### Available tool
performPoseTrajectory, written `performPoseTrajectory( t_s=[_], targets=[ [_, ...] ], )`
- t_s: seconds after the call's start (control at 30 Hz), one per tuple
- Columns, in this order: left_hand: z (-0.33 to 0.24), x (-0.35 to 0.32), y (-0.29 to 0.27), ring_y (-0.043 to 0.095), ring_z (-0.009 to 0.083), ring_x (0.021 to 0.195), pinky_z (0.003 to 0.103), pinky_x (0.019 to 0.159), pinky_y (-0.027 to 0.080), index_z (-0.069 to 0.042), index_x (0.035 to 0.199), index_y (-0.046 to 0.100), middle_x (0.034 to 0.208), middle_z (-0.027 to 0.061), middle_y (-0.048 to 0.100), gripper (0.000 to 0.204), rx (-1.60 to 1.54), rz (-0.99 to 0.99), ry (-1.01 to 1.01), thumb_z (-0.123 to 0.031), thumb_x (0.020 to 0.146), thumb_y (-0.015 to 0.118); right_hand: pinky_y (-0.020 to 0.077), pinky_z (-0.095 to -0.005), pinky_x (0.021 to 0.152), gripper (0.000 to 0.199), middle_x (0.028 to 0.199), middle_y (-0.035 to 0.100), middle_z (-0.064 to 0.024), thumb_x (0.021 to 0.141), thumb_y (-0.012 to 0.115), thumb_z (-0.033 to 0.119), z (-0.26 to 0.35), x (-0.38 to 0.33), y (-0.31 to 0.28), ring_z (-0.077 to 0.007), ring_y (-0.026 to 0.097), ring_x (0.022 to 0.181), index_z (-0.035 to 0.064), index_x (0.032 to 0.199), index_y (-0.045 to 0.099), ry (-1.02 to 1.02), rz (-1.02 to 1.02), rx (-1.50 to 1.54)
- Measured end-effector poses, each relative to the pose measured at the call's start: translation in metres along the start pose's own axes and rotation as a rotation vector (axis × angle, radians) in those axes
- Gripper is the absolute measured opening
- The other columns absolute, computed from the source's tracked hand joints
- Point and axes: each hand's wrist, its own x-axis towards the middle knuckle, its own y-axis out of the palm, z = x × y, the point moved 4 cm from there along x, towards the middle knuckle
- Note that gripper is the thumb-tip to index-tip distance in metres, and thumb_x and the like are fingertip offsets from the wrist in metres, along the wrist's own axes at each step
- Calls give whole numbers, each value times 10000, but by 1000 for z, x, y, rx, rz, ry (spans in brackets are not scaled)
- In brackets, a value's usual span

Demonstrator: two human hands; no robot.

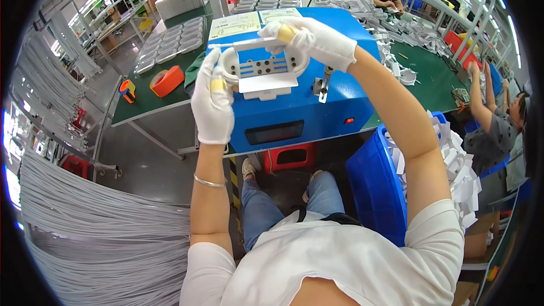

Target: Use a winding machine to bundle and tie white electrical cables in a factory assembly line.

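Observation:
A white, rounded plastic frame (231,63) sits over a slotted metal fixture (265,68) on the blue machine (260,114). My left hand (213,105), in a white glove with yellow tape on a finger, closes round the frame's left end, its fingers pointing upward. A straight white strip (249,44) runs along the far side of the frame. My right hand (320,42), gloved and taped likewise, pinches this strip near its right end. A flat white flap (266,83) projects at the frame's near side. My right fingertips are partly hidden.
White parts in trays (173,42) lie on the green table at left, beside an orange tape dispenser (166,81). A blue bin (371,178) of white pieces stands right of my legs. More white pieces (405,34) cover the right table. Co-workers sit beyond and at right.

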Motion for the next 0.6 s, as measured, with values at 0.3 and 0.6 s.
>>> performPoseTrajectory(
  t_s=[0.3,0.6],
  targets=[
    [21,-68,19,522,129,508,248,419,426,1,1131,493,752,103,584,435,-516,-256,-479,-392,946,499,529,-305,736,287,962,640,-111,869,605,157,32,-4,12,-187,609,839,50,1135,607,41,33,-467],
    [13,-47,60,592,199,714,314,573,467,17,1221,480,973,121,609,510,-869,143,-379,-382,913,556,520,-340,698,238,829,646,-108,849,540,121,35,-1,12,-201,644,749,67,1058,638,26,-26,-610]
  ],
)
